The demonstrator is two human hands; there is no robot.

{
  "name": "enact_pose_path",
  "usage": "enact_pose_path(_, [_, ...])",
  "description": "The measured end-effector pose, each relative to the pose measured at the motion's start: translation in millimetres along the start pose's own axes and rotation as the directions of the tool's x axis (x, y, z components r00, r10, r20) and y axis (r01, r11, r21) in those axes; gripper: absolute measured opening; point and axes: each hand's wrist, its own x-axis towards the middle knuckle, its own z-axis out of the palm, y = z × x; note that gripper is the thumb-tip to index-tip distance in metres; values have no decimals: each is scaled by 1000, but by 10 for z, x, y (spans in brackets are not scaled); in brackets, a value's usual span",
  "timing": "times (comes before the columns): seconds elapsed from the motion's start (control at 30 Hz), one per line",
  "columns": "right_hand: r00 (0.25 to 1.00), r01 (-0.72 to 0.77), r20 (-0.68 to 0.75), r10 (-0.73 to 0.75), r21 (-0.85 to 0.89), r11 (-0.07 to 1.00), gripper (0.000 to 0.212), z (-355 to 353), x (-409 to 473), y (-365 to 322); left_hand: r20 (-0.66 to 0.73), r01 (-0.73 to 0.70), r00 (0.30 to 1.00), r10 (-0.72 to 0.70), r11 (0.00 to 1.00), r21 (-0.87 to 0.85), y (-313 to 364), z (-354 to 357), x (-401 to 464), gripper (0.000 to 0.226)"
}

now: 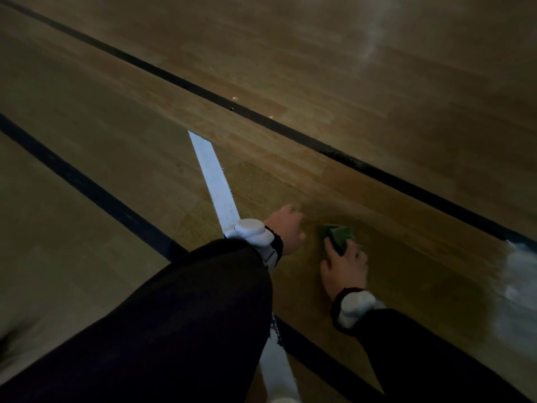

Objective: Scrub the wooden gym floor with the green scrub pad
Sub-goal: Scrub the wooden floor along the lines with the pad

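Floor (363,82) of varnished wooden boards fills the view, dim and brown, with the person leaning low over it. The right hand (344,267) presses the green scrub pad (338,235) down onto the boards; its fingers curl over the near edge of the pad and hold it, with the thumb to the pad's left side. The pad lies flat on the wood just ahead of that hand's knuckles (its far corners show, the rest sits under the fingers).

The left hand (286,229) rests on the floor just to the left of the pad, close to it but not touching it. Its fingers point away from the camera and are blurred, so I cannot tell whether they lie straight or curled; nothing shows in its grasp.

Both wrists carry a white band device (251,235), and both arms wear dark sleeves (189,315).

A white painted line (215,175) runs from beyond the left hand back under the left wrist. A black line (87,190) crosses the floor to the left of the left arm, and a 2nd black line (261,117) runs well beyond both hands. To the right of the right hand, at the frame's edge, lies a pale blurred patch (517,286) that I cannot identify.
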Motion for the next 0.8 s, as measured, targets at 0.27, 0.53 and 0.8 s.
enact_pose_path(0.27, [857,499,160,-489,-25,866,45,712,-724,-589,7,-5,1000,5,1000,-5,23,35,58,51])
enact_pose_path(0.53, [973,182,-109,-201,-163,970,57,419,-288,565,-35,14,999,-15,999,-36,-153,9,37,48])
enact_pose_path(0.8, [902,-332,-213,375,212,919,54,325,-193,622,-35,37,999,-38,999,-28,-292,-41,-4,50])
